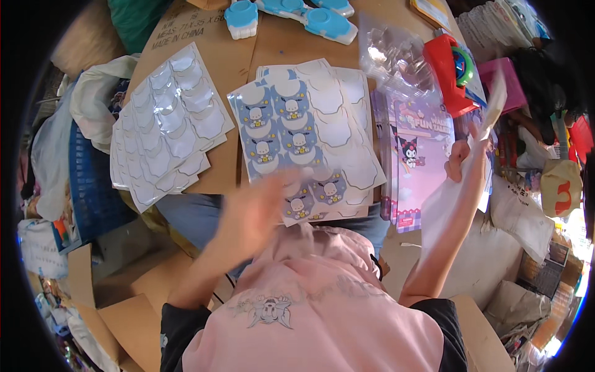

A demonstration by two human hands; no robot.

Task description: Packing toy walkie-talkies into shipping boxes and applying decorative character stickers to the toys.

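Probable sheet-sorting step: right hand (465, 158) curled, gripping a white sheet (441, 199); left hand (257, 201) blurred over sticker sheets (300, 115), grip indeterminable. Next move likely demands careful sheet control.

Free rm on desk (266, 54): bare strip btwn ctr sheet pile (322, 118) and blue/white cases (305, 18) at far edge. Gap btwn L sheet pile (176, 111) & ctr pile v. narrow midway, a bit wider nr/far. L hand (263, 201) blocks ctr pile's nr side. R side tight: pink cards (412, 167), clear bag (396, 56), red toy (446, 77), plus raised white sheet (437, 208) by R hand (460, 158).
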